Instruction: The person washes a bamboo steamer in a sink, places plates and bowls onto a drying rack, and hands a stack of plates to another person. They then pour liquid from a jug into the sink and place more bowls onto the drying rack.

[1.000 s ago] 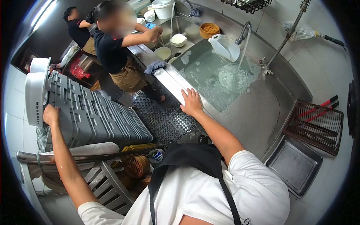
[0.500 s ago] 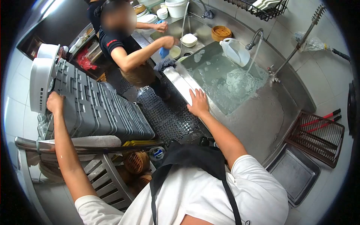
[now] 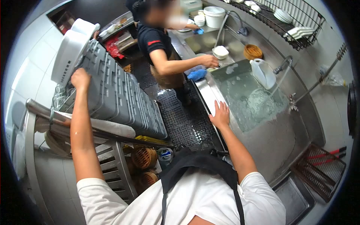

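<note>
My left hand [image 3: 80, 78] is closed at the end of a stack of grey plastic crates [image 3: 108, 84], its fingers curled over the top crate's edge. Right beside it, a white plastic basket [image 3: 67, 56] sits at the end of the stack. With fingers spread, my right hand [image 3: 220, 114] lies flat on the front rim of the metal sink [image 3: 204, 88] and holds nothing. Past that rim, the basin holds cloudy water [image 3: 243, 97], where a translucent plastic jug [image 3: 263, 73] floats near the tap [image 3: 279, 69].
A co-worker [image 3: 157, 48] stands at the far basin, reaching over bowls [image 3: 220, 52]. A blue cloth [image 3: 197, 75] lies on the rim. A bamboo steamer [image 3: 253, 51] stands behind. A metal rail [image 3: 41, 108] crosses at left; a brown rack [image 3: 318, 170] and metal tray [image 3: 294, 200] are at right.
My view has swung left, so things appear further right. The co-worker's arm now stretches lower over the basin, and a blue cloth lies on the rim. My hands keep their places.
</note>
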The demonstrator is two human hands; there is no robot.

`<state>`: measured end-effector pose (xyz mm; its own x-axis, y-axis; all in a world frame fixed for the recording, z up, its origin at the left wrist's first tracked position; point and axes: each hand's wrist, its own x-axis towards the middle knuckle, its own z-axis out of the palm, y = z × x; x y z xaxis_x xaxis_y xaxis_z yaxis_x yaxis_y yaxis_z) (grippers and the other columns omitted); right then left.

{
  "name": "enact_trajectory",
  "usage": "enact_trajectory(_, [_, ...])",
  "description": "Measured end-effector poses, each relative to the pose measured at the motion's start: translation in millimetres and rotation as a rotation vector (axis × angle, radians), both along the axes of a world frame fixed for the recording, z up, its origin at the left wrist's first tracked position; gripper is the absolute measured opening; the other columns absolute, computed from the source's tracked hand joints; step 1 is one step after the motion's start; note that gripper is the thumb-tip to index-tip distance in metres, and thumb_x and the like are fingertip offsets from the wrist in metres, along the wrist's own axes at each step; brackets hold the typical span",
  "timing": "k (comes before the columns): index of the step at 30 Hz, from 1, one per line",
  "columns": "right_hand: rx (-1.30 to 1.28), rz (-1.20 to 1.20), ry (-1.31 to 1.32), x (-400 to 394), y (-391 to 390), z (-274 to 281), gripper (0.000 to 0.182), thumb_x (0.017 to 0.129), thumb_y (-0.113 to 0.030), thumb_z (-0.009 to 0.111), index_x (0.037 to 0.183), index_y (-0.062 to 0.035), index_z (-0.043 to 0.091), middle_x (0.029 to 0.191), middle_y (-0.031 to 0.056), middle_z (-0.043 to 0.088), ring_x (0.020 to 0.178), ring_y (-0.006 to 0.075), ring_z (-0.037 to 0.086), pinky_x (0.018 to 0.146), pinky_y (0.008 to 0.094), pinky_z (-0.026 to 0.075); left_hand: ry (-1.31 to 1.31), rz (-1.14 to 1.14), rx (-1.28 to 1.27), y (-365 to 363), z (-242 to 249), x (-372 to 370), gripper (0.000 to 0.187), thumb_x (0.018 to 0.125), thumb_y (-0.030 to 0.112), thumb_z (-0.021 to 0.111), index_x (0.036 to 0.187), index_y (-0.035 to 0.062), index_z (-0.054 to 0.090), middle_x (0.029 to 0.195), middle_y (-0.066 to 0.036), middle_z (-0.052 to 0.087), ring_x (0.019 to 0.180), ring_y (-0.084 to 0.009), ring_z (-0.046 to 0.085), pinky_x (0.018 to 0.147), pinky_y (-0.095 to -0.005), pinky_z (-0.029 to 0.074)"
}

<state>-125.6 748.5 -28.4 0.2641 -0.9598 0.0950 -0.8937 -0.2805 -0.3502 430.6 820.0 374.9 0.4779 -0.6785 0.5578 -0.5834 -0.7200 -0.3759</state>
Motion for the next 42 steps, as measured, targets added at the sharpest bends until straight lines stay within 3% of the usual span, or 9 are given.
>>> enact_trajectory(17, [0.01, 0.011, 0.005, 0, 1, 3, 0.093, 0.081, -0.038, 0.076, 0.157, -0.0105, 0.032, 0.154, 0.023, 0.038, 0.147, 0.0415, 0.03, 0.122, 0.0539, 0.022, 0.039, 0.016, -0.039, -2, 1, -4, 0.028, 0.072, 0.025, 0.083, 0.091, 0.0044, 0.077, 0.097, -0.018, 0.076, 0.092, -0.0335, 0.075, 0.08, -0.0425, 0.061])
enact_trajectory(27, [0.003, 0.008, 0.021, 0, 1, 1, 0.092, 0.082, -0.039, 0.075, 0.158, -0.0112, 0.031, 0.155, 0.0222, 0.037, 0.147, 0.0407, 0.029, 0.122, 0.0541, 0.022, 0.074, 0.039, -0.047, -2, 3, -6, 0.03, 0.073, 0.026, 0.083, 0.093, 0.0044, 0.077, 0.101, -0.019, 0.076, 0.095, -0.0347, 0.075, 0.081, -0.0428, 0.061])
enact_trajectory(34, [0.0, 0.014, 0.013, 0, 0, 1, 0.092, 0.081, -0.037, 0.076, 0.156, -0.0096, 0.032, 0.153, 0.0238, 0.039, 0.147, 0.0418, 0.029, 0.121, 0.0545, 0.023, -0.024, 0.028, -0.045, -5, -6, 9, 0.019, 0.075, 0.023, 0.08, 0.084, 0.0072, 0.077, 0.09, -0.015, 0.077, 0.086, -0.0307, 0.076, 0.074, -0.0405, 0.062])
enact_trajectory(42, [0.001, 0.007, 0.016, 0, -1, 1, 0.092, 0.08, -0.037, 0.076, 0.156, -0.0097, 0.033, 0.154, 0.0232, 0.039, 0.147, 0.0417, 0.029, 0.122, 0.0542, 0.022, 0.001, 0.06, -0.041, -5, -4, 5, 0.028, 0.074, 0.03, 0.084, 0.088, 0.0073, 0.076, 0.095, -0.015, 0.077, 0.089, -0.0299, 0.076, 0.077, -0.0396, 0.061])
